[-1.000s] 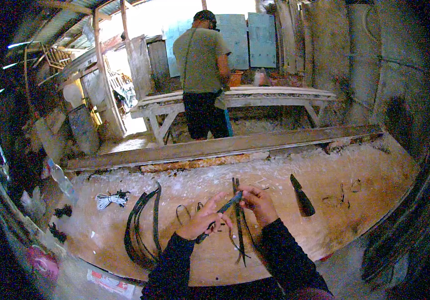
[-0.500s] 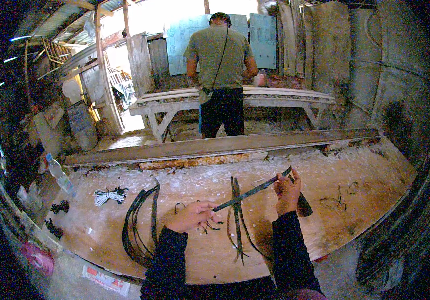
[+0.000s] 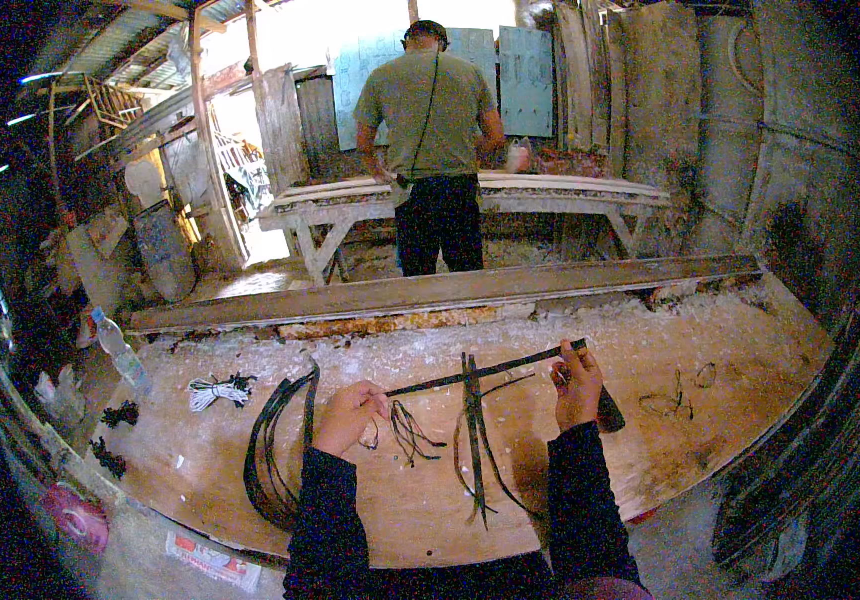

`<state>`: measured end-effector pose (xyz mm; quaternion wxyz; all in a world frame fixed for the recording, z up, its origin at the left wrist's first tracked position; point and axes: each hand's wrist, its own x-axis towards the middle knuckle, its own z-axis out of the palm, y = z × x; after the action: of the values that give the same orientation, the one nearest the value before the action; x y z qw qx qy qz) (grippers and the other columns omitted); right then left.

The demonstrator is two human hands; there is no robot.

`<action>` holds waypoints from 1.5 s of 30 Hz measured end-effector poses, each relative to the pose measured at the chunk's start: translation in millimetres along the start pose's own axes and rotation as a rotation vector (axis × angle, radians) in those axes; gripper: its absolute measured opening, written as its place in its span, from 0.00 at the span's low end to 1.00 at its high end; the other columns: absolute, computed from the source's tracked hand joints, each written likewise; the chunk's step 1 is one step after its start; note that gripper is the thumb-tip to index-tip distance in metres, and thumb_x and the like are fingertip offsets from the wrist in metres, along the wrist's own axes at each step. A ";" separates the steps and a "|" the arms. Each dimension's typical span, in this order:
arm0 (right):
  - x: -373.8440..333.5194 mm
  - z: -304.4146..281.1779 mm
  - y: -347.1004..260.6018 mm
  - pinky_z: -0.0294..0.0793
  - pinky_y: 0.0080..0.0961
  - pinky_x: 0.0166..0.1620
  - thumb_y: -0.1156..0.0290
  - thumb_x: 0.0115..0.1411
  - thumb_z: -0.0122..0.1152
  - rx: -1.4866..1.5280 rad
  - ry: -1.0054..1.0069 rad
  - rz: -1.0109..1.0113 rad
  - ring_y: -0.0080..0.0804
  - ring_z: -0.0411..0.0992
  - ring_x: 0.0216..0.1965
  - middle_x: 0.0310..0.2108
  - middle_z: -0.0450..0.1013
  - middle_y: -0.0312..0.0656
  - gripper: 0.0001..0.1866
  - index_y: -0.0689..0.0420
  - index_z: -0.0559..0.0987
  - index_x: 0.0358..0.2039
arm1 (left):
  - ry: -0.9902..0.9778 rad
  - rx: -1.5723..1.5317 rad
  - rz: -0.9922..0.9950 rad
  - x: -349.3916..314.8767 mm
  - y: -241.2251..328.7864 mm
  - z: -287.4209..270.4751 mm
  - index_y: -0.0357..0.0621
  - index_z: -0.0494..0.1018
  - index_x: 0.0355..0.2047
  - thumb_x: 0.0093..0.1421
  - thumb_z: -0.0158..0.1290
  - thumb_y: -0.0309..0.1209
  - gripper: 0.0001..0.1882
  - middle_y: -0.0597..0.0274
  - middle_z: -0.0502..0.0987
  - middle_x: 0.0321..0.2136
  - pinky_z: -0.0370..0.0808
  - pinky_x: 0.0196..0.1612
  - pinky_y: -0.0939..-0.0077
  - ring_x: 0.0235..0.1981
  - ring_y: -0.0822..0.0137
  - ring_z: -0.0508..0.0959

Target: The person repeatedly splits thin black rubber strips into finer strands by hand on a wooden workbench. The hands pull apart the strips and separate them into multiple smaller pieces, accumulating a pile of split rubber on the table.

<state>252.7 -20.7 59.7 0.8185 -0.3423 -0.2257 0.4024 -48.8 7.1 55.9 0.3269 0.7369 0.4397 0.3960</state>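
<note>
Head view shows us that our left hand [image 3: 352, 412] and right hand [image 3: 579, 388] are both pinched on one dark strip [image 3: 430, 384], already straight above the surface [image 3: 690, 455], where the curved strips [image 3: 253, 468] and narrow strips [image 3: 476, 430] lie not yet held.

A thin black strip [image 3: 430, 383] is held straight by the left hand's grip [image 3: 352, 415] and the right hand's grip [image 3: 578, 388] over the table [image 3: 650, 445]. Curved black strips [image 3: 258, 475] and bunched white string [image 3: 218, 395] are laid there. A person [image 3: 426, 120] is seen beyond.
</note>
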 end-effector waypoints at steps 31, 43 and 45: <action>-7.0 5.1 15.1 0.69 0.14 0.23 0.75 0.48 0.56 -0.038 -0.202 -0.059 0.22 0.68 0.23 0.23 0.68 0.34 0.07 0.55 0.68 0.28 | 0.172 0.020 -0.172 0.2 -1.6 8.1 0.38 0.73 0.25 0.48 0.52 0.33 0.10 0.61 0.73 0.17 0.67 0.21 0.77 0.17 0.71 0.70; -63.9 35.8 59.2 0.68 0.17 0.30 0.79 0.47 0.55 -0.484 -0.546 -0.008 0.23 0.69 0.25 0.22 0.68 0.35 0.05 0.58 0.68 0.24 | 0.066 -0.619 -0.302 -7.9 24.4 66.8 0.43 0.69 0.23 0.52 0.49 0.32 0.07 0.70 0.69 0.17 0.64 0.17 0.89 0.18 0.81 0.68; -67.8 36.1 64.6 0.67 0.17 0.30 0.79 0.47 0.55 -0.415 -0.571 -0.007 0.22 0.69 0.25 0.22 0.68 0.35 0.05 0.58 0.68 0.25 | 0.079 -0.623 -0.352 -10.0 26.9 63.0 0.43 0.69 0.23 0.52 0.49 0.32 0.06 0.70 0.70 0.18 0.65 0.18 0.89 0.20 0.80 0.69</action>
<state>158.0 -33.5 29.3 0.6368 -0.3743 -0.5235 0.4247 13.5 -21.2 45.5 0.5817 0.4989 0.4304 0.4769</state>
